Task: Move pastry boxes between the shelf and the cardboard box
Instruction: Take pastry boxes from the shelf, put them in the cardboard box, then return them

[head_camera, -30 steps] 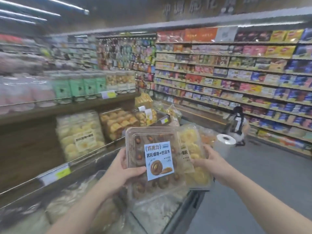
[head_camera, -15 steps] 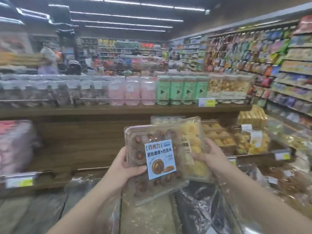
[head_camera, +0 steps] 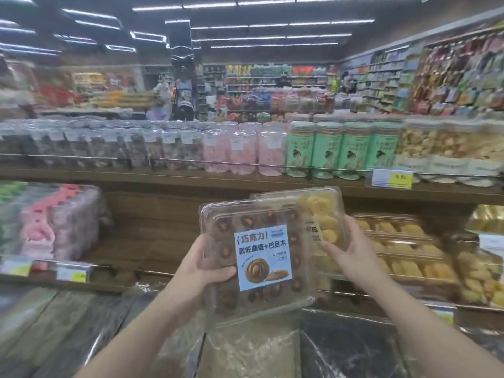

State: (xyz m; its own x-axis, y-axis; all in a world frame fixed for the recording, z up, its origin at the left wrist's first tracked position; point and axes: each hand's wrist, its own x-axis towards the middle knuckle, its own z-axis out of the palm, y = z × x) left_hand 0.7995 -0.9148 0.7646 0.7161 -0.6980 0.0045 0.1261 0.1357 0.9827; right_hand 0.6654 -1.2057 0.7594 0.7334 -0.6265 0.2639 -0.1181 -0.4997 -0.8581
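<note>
I hold two clear plastic pastry boxes in front of the wooden shelf [head_camera: 169, 184]. My left hand [head_camera: 203, 264] grips the left edge of the chocolate pastry box [head_camera: 251, 257], which carries a blue label and sits in front. Behind it and to the right is the yellow pastry box [head_camera: 324, 216], gripped at its right side by my right hand [head_camera: 349, 249]. No cardboard box is in view.
The top shelf carries rows of clear, pink and green jars [head_camera: 327, 148]. More yellow pastry boxes [head_camera: 403, 249] fill the middle shelf at right, pink packs [head_camera: 54, 222] at left. Plastic-wrapped bins [head_camera: 341, 347] lie below my arms. People stand far back in the aisle.
The view has swung left from the side aisle to face the wooden shelf. Both hands keep the same hold on the two boxes, which stay in front of me.
</note>
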